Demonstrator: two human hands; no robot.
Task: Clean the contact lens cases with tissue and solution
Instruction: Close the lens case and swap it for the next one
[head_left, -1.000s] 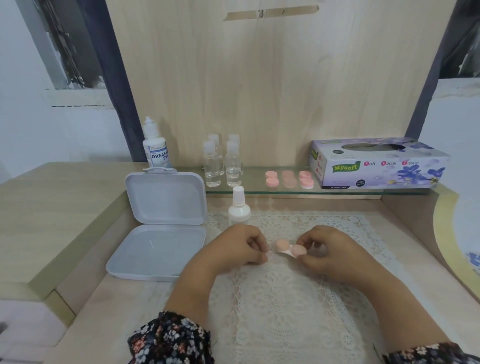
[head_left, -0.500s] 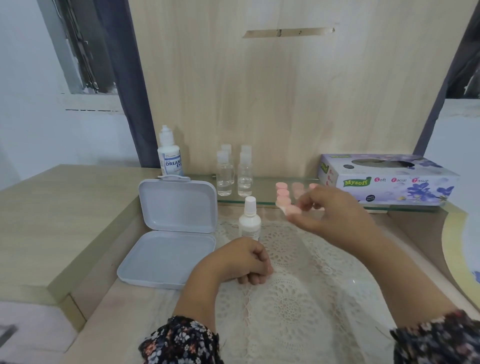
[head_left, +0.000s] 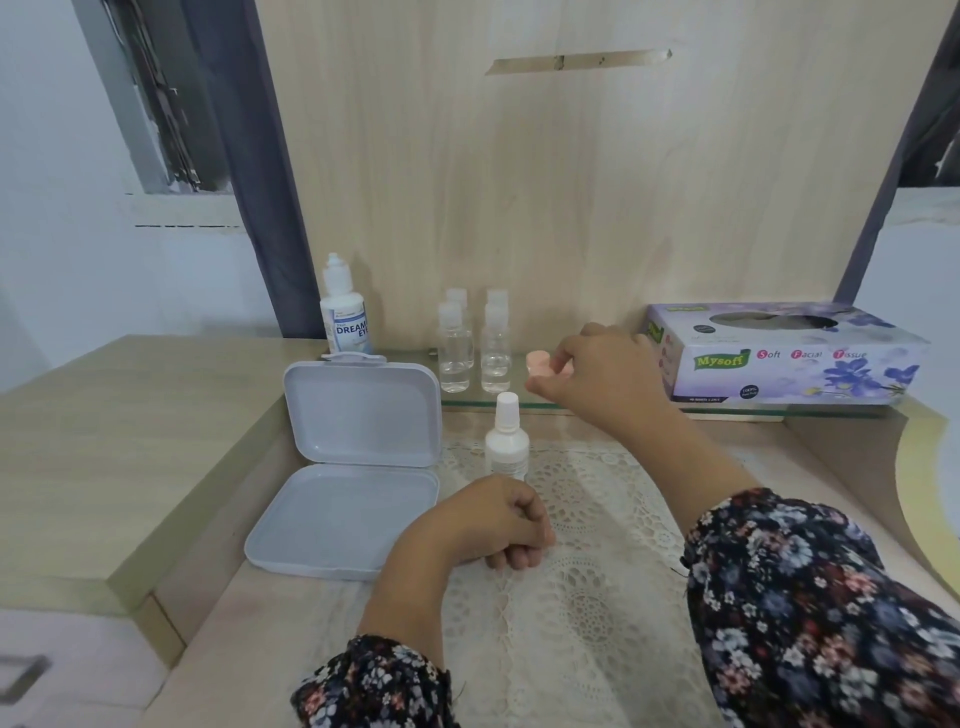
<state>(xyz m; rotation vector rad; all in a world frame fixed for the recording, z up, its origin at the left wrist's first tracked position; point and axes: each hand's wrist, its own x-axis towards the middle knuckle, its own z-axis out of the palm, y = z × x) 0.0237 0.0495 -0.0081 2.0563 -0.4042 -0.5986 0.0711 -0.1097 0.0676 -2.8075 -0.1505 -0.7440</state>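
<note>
Right hand at the glass shelf with a pink lens case

The right hand (head_left: 597, 374) pinches a small pink plastic contact lens case (head_left: 537, 361) on the clear glass shelf (head_left: 727, 410), just left of the purple cardboard tissue box (head_left: 789, 358); judged best kept level and clear of the clear bottles (head_left: 472, 345). The left hand (head_left: 506, 522) rests curled on the lace mat (head_left: 597, 597), well in front of the box; what it holds, I cannot tell.

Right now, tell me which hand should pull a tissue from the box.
Probably right. The right hand is at the glass shelf beside the tissue box; the left hand rests curled on the lace mat.
</note>
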